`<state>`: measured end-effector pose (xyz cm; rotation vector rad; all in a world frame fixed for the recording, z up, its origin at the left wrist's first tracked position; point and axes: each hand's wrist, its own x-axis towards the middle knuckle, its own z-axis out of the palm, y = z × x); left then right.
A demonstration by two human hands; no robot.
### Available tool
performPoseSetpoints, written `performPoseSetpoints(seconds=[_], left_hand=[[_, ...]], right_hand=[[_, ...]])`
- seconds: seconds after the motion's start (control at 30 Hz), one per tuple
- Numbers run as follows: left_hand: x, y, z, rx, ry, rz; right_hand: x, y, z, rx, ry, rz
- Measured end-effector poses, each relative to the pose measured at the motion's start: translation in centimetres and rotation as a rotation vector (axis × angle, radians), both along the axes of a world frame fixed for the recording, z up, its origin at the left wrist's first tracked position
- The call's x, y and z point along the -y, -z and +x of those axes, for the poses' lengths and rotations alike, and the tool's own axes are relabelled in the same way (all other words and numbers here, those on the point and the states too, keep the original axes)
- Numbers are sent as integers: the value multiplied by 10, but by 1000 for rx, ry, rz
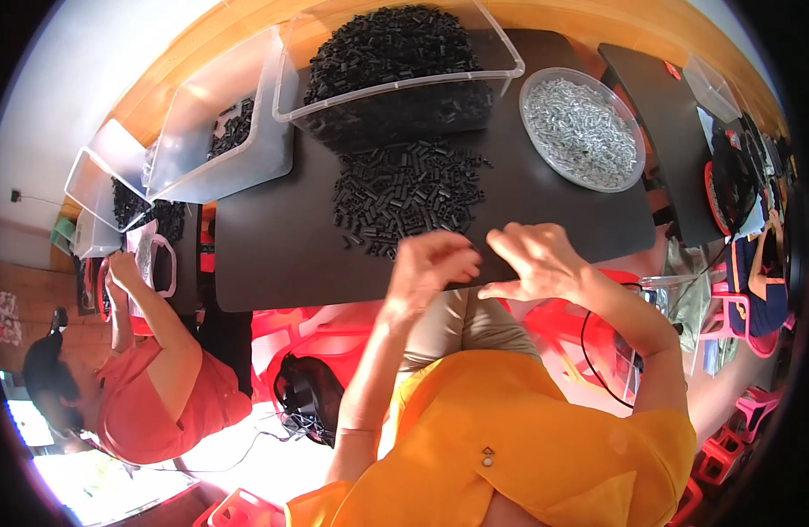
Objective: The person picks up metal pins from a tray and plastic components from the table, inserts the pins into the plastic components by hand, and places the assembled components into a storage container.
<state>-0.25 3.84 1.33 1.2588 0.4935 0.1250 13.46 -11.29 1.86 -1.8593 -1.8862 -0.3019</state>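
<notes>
Small black plastic pieces (409,193) spread loose on a dark table (272,255), more heaped in a large clear bin (495,44), some in a second bin (220,180), silvery pieces filling a round tub (589,184), left hand (426,268) curled, grip unclear, right hand's (540,263) thumb and fingers apart.

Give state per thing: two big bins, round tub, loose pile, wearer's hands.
Large clear bin, open, heaped with black pieces
Left clear bin, open, partly filled
Round tub, open, filled with silvery pieces
Loose black pile, spread out
Left hand, curled, contents unclear
Right hand, open
</notes>
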Motion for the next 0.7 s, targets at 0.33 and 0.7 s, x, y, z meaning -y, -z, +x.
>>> performPoseSetpoints(seconds=[0.33,0.7], left_hand=[[-224,-137,-5,58,-883,1244],[-25,-7,-1,187,-489,571]], right_hand=[[24,14,20,-234,480,198],[-45,38,60,-360,490,85]])
